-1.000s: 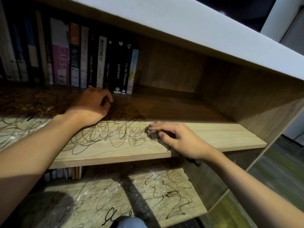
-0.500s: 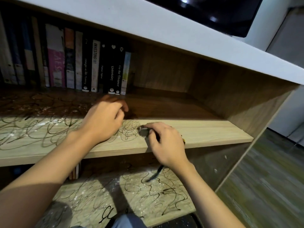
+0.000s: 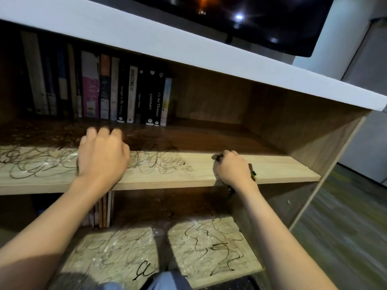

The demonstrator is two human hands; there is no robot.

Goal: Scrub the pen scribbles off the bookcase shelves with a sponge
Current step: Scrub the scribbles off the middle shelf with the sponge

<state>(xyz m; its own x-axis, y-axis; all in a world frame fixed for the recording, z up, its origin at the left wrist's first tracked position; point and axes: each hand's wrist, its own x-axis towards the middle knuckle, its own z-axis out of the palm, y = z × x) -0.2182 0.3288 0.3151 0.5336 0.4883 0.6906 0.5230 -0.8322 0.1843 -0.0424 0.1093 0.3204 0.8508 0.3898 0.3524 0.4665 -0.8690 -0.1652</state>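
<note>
A wooden bookcase shelf (image 3: 272,170) carries black pen scribbles (image 3: 163,164) across its left and middle parts. My right hand (image 3: 232,170) grips a dark sponge (image 3: 216,157) on the shelf, right of the scribbles; a yellow-green edge of it shows by my wrist. My left hand (image 3: 102,155) rests on the scribbled part of the shelf with its fingers curled, holding nothing. The lower shelf (image 3: 247,266) is also covered in scribbles (image 3: 209,243) and white flecks.
A row of books (image 3: 129,95) stands at the back left of the upper shelf. More books (image 3: 102,212) stand under it. The bookcase's right wall (image 3: 314,139) is close to my right hand. A dark TV screen (image 3: 261,19) hangs above the white top.
My right hand has slid the sponge right, off the scribbles toward the bare end of the shelf. My left hand stays on the scribbled part. The camera has tilted upward.
</note>
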